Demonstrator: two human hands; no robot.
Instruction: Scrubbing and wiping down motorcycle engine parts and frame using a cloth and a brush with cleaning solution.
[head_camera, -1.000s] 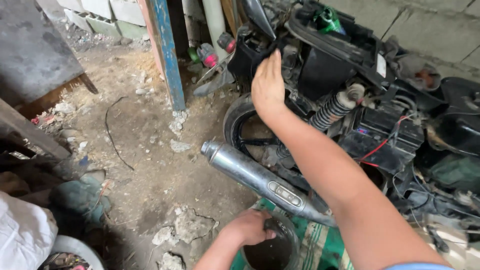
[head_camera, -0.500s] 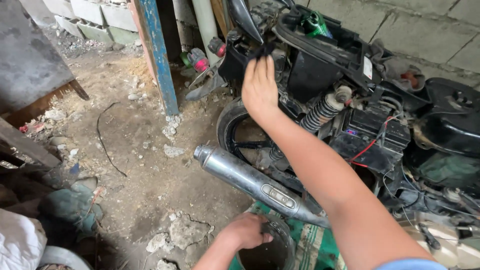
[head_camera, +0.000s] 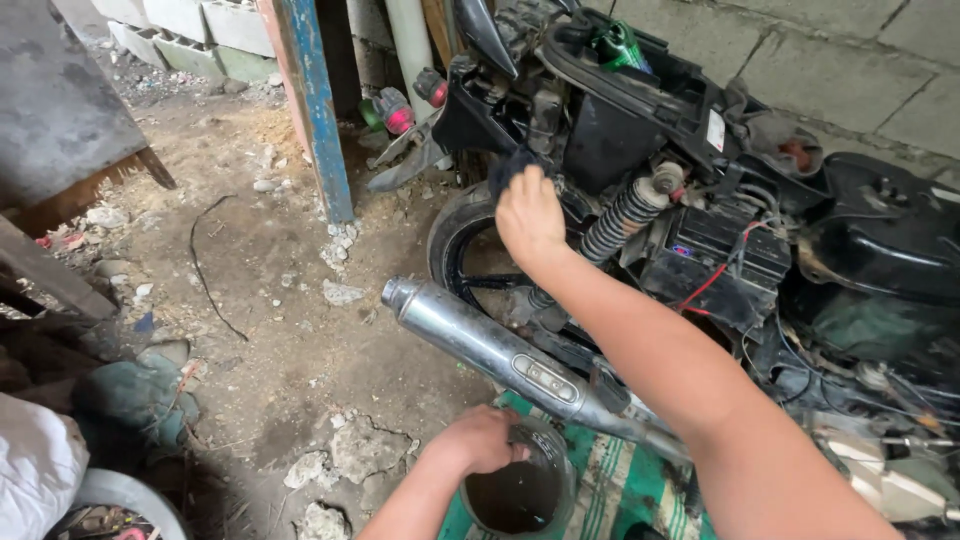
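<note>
The right hand (head_camera: 528, 215) is clenched in a grip on a dark rag (head_camera: 512, 166), pressed against the stripped motorcycle (head_camera: 640, 130) above the rear wheel (head_camera: 465, 250), beside the coil shock absorber (head_camera: 622, 215). The left hand (head_camera: 478, 440) grasps the rim of a round can (head_camera: 520, 490) of dark liquid on the dirt floor (head_camera: 260, 300). Between both hands, the chrome exhaust pipe (head_camera: 490, 350) runs diagonally, its open end pointing up-left.

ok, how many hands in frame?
2. Right hand presses a dark rag on the motorcycle frame; left hand grips the round metal container's rim. No others visible.
</note>
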